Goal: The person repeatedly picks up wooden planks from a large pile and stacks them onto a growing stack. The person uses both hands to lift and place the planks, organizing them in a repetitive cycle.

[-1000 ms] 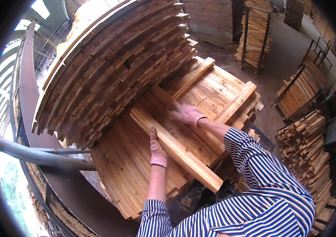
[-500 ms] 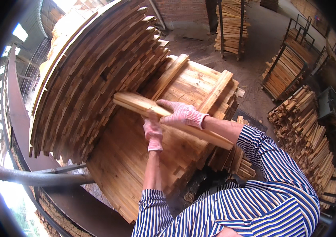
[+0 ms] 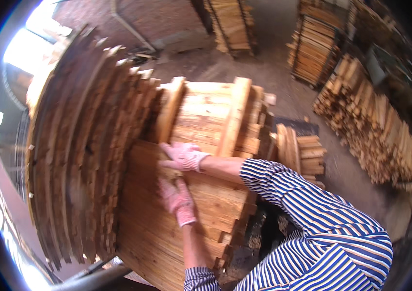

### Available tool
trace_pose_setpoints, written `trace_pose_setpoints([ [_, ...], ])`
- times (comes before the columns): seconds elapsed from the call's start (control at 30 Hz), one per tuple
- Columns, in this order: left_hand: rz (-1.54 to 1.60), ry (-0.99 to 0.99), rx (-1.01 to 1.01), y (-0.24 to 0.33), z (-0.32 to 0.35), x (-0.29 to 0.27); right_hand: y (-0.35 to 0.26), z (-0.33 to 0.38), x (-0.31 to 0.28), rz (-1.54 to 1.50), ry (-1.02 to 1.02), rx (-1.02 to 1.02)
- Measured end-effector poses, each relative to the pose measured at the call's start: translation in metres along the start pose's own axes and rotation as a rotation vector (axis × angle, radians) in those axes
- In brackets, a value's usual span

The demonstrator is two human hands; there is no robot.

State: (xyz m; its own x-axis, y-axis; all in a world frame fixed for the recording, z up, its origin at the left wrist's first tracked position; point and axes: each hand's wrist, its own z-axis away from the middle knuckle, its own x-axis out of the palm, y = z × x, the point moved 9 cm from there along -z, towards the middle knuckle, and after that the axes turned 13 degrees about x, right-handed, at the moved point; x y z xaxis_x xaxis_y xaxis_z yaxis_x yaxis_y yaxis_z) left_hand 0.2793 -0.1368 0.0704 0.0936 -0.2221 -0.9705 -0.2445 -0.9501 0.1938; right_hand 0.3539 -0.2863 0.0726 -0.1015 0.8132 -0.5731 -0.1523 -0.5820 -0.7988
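My left hand (image 3: 177, 198), in a pink and white knit glove, rests on a layer of flat wooden boards (image 3: 152, 213) with its thumb apart from its fingers. Just beyond it, my right hand (image 3: 184, 156), gloved alike, lies with spread fingers at the far edge of that layer. Neither hand grips a board. Two crosswise wooden battens (image 3: 235, 116) lie on the farther part of the board stack (image 3: 203, 114), and the layer under my hands reaches up to them. Parts of the boards are hidden beneath my gloves and forearms.
A tall stack of boards (image 3: 80, 150) stands close on the left. Short wood pieces (image 3: 307, 150) lie right of my stack. Farther right is a big heap of sticks (image 3: 361, 121). Racks of wood (image 3: 312, 48) stand on the floor behind. A metal pipe (image 3: 94, 280) runs at lower left.
The narrow boards that both hands held above the stack are now down on the layer, and the hands have let go. My view has shifted, so the surroundings appear farther left.
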Motion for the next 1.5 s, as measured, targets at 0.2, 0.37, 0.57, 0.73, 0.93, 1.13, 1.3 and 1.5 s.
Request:
trace_pose_setpoints([
  [0.2,0.583,0.366,0.227,0.107,0.089,-0.044,0.038,0.169,-0.079,-0.242,0.621,-0.309],
  [0.37,1.019,-0.184,0.405,0.206,0.236,0.023,0.19,0.322,-0.045,-0.674,0.455,0.222],
  [0.57,0.932,-0.965,0.051,0.216,0.384,0.28,0.501,0.467,0.106,-0.155,0.138,1.048],
  [0.73,0.811,-1.083,-0.238,0.152,0.406,0.463,0.65,0.505,0.117,-0.248,0.196,1.213],
  [0.93,0.603,-1.128,-0.181,0.148,0.375,0.604,0.78,0.453,0.134,-0.105,0.05,1.206],
  [1.13,0.738,-1.33,-0.578,0.179,0.437,0.713,0.884,0.377,0.182,-0.273,-0.06,1.243],
  [1.3,1.047,-1.087,-0.859,0.18,0.469,0.778,0.903,0.351,0.223,-0.344,-0.145,1.366],
  [1.5,1.179,-1.071,-0.709,0.215,0.515,0.804,0.938,0.378,0.227,-0.792,0.1,1.159],
])
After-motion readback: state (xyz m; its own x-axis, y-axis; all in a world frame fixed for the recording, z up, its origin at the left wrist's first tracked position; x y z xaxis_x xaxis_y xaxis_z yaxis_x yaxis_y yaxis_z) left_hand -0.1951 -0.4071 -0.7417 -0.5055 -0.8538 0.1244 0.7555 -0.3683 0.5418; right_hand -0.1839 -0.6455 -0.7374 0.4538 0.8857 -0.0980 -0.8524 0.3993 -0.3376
